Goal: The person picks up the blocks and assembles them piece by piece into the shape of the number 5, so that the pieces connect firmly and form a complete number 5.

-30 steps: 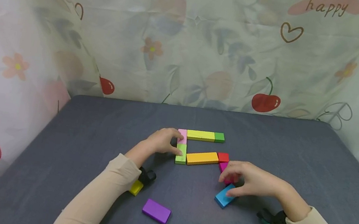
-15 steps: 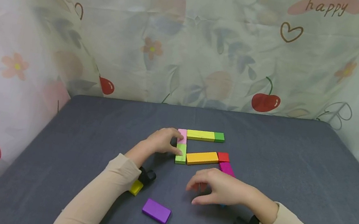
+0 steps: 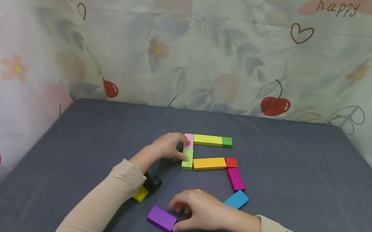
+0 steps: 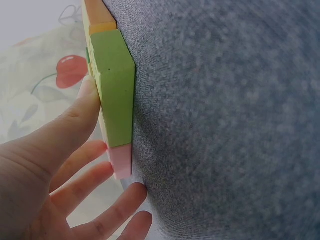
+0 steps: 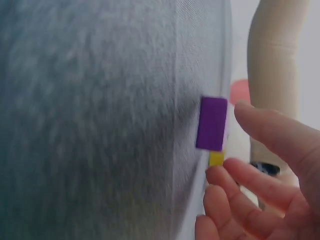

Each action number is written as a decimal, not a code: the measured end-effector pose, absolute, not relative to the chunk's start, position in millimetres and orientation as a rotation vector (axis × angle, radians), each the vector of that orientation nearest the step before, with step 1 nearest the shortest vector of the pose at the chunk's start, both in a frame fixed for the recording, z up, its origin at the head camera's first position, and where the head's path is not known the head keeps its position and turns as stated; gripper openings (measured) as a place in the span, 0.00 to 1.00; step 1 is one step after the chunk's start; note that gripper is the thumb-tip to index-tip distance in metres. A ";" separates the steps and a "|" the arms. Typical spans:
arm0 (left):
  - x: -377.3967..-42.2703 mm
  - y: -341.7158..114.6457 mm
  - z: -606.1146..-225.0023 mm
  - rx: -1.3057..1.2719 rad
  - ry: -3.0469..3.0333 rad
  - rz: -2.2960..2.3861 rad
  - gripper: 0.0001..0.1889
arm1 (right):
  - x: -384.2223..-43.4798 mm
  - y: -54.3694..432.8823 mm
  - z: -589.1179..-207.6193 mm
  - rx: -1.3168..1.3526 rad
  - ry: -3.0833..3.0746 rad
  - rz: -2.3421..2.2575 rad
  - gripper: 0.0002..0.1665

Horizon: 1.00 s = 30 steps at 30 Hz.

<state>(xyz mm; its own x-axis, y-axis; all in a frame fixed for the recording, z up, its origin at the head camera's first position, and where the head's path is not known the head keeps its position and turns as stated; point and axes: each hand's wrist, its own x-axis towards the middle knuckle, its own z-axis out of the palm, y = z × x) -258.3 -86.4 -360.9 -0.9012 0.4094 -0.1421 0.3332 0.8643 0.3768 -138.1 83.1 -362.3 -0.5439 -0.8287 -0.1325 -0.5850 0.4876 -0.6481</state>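
Note:
My left hand (image 3: 167, 145) rests by the left side of the block line, its thumb on the light green block (image 4: 116, 100) and its fingertips at the pink block (image 4: 121, 161), not curled round either. The purple block (image 3: 161, 218) lies flat near the front of the table. At its right end hovers my right hand (image 3: 205, 211), thumb tip right at the near corner and fingers spread loosely above. In the right wrist view a gap shows between the thumb and fingers, with the purple block beyond them.
A pale yellow block (image 3: 207, 140) and a dark green block (image 3: 227, 142) run along the back. Orange (image 3: 209, 164), red (image 3: 231, 163), magenta (image 3: 236, 179) and blue (image 3: 237, 199) blocks form a bending line; the right hand partly covers the blue one. A yellow block (image 3: 141, 194) sits half hidden by the left wrist.
My right hand has left the blue block and moved left and toward the front, to the purple block. The left hand has stayed in place.

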 end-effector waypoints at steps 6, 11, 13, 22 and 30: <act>-258.1 -86.9 -359.9 0.579 2.819 0.509 0.31 | -133.7 73.9 -365.5 -1.102 2.362 -0.707 0.21; -258.0 -86.9 -360.5 0.583 2.822 0.517 0.31 | -131.8 69.7 -365.7 -1.068 2.384 -0.669 0.21; -258.0 -87.0 -361.1 0.586 2.822 0.519 0.30 | -131.2 68.7 -365.2 -1.057 2.388 -0.660 0.21; -258.3 -87.0 -361.1 0.576 2.822 0.518 0.30 | -129.5 66.2 -363.2 -1.041 2.433 -0.628 0.18; -259.6 -86.3 -362.0 0.575 2.835 0.510 0.31 | -130.8 70.2 -361.7 -1.011 2.465 -0.659 0.16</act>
